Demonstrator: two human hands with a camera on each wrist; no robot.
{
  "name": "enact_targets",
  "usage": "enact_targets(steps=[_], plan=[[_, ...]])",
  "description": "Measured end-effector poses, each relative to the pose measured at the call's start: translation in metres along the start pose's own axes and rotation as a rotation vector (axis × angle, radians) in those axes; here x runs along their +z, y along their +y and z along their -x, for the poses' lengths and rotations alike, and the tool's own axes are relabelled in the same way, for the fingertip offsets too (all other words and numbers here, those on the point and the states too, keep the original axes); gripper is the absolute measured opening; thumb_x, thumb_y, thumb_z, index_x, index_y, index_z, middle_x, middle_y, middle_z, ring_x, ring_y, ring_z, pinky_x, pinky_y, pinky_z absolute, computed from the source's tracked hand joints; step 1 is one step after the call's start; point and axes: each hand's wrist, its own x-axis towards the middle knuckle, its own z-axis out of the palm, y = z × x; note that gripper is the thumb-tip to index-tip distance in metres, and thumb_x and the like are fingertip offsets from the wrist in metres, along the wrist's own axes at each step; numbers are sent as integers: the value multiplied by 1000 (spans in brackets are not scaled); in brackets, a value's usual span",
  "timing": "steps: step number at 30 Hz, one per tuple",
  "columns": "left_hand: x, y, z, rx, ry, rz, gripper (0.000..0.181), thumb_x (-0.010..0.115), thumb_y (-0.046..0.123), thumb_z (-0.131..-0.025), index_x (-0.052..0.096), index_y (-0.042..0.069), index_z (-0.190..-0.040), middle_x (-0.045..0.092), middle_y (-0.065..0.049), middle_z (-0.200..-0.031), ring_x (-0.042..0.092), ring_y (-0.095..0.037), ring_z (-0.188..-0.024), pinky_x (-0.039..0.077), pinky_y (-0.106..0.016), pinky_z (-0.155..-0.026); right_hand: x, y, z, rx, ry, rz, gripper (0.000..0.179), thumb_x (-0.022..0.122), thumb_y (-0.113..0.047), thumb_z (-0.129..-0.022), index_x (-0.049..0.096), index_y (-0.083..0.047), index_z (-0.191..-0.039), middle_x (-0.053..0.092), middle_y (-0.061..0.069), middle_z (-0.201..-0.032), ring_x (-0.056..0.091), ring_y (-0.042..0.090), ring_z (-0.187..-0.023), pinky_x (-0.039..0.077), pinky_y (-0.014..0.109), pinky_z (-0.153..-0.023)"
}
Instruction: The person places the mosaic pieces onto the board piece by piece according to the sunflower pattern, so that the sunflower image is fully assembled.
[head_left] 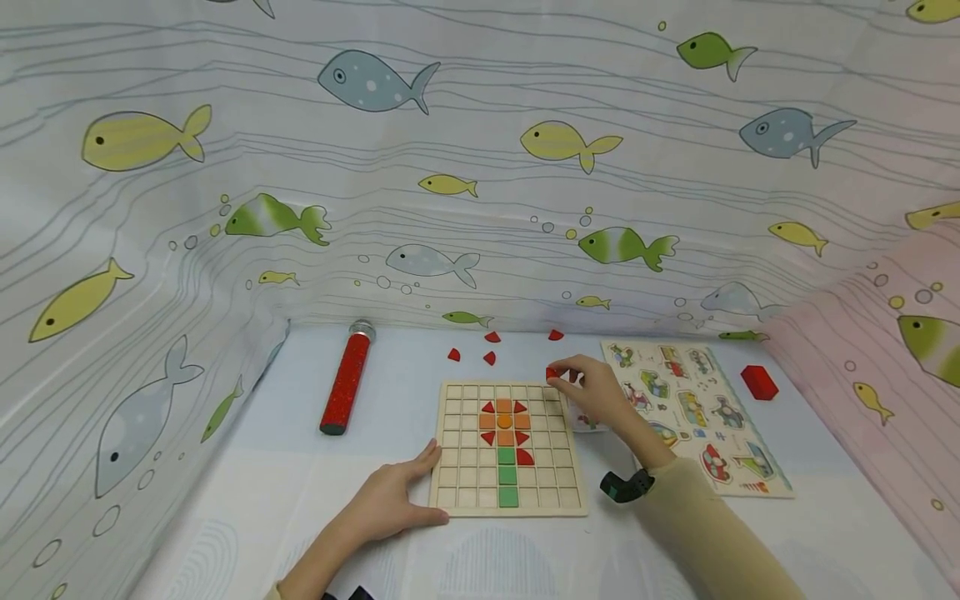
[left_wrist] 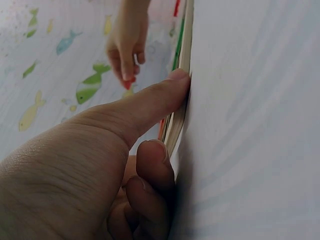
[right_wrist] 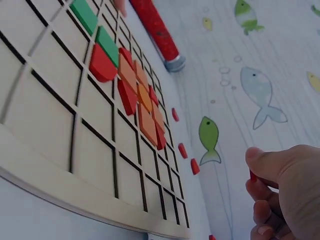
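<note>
My right hand (head_left: 592, 387) pinches a small red piece (head_left: 551, 373) between thumb and fingertips, above the far right corner of a wooden grid board (head_left: 465, 475). In the right wrist view the fingers hide most of that piece. At the board's near left corner, my left hand (head_left: 390, 500) rests against the edge, its thumb (left_wrist: 160, 95) extended along the wood. On the board lie green squares (head_left: 507, 475), orange squares (head_left: 504, 406) around an orange disc (head_left: 505, 422), red triangles (head_left: 488, 437), and a red quarter-circle (head_left: 524, 457) beside the top green square.
Several loose red quarter-circles (head_left: 490, 358) lie beyond the board. A red tube (head_left: 347, 379) with a silvery end lies at left. On the right are a picture board (head_left: 690, 408) and a red block (head_left: 760, 382). Fish-patterned walls (head_left: 480, 150) enclose the table.
</note>
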Motion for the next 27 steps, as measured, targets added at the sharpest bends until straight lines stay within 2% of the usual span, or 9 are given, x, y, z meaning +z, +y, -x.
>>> enact_targets(steps=[10, 17, 23, 27], plan=[[1, -1, -1, -5, 2, -5, 101, 93, 45, -77, 49, 9, -159, 44, -3, -167, 50, -37, -147, 44, -62, -116, 11, -20, 47, -57, -17, -20, 22, 86, -17, -90, 82, -11, -110, 74, -4, -96, 53, 9, -73, 44, 22, -59], [1, 0, -1, 2, 1, -8, 101, 93, 46, -77, 49, 7, -159, 44, -4, -167, 50, -39, -147, 43, -63, -116, 20, -28, 74, -80, -61, -11, 23, 88, -13, -88, 82, -9, -110, 75, -3, -97, 55, 10, -75, 48, 23, -62], [-1, 0, -3, -3, -3, -3, 102, 93, 45, -77, 47, 8, -160, 42, -4, -167, 48, -37, -149, 42, -62, -117, 27, -22, 91, -34, -118, -34, 24, 87, -19, -89, 81, -13, -112, 76, -6, -103, 55, 2, -80, 48, 20, -65], [1, -1, -3, -8, -3, -1, 101, 93, 45, -77, 48, 8, -159, 43, -4, -167, 49, -38, -148, 43, -63, -116, 29, -19, 94, -48, -121, -47, 24, 86, -21, -91, 81, -14, -113, 76, -6, -106, 56, 2, -82, 49, 20, -67]])
